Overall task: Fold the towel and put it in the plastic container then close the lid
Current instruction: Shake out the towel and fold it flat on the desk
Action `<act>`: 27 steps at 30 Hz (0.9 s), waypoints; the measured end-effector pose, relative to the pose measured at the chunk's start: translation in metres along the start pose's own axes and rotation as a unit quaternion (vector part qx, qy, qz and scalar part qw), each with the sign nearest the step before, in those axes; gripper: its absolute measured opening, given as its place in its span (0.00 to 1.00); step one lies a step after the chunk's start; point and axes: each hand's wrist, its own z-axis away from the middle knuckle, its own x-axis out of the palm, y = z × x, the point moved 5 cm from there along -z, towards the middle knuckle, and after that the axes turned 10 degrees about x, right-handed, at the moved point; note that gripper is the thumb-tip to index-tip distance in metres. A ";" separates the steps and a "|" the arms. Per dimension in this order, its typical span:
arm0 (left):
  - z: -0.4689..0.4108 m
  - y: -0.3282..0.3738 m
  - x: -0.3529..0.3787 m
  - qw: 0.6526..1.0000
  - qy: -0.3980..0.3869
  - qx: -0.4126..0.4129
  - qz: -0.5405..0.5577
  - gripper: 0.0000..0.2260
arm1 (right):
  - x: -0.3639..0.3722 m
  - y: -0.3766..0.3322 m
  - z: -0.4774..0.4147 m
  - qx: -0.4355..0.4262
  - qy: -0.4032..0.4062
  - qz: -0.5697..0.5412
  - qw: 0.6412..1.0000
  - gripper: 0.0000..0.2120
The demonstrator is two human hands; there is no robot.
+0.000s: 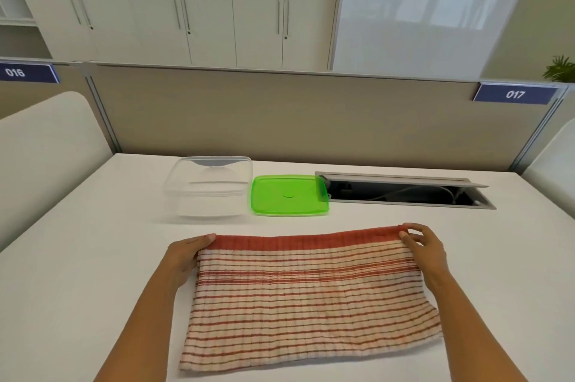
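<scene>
The striped towel lies flat on the tabletop; the left hand and right hand pinch its far corners. Beyond the towel stand the open plastic container and green lid.

The red-and-cream striped terry towel lies flat at 6 o'clock on the desk, spread wide left to right, apparently doubled over, with a solid red band along its far edge. Its near edge runs a little crooked, the near right corner bulging outward. Up at 11 o'clock from the towel sits the clear, square plastic container, upright, open and empty. Just beside it, at 12 o'clock from the towel, the translucent green square plastic lid lies flat on the desk, off the container, its right edge reaching over the rim of a recess in the desk.
</scene>
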 end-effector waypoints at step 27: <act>0.054 -0.017 -0.002 0.966 0.063 0.079 -0.239 0.20 | -0.014 0.056 0.028 0.104 -0.128 0.162 0.973 0.23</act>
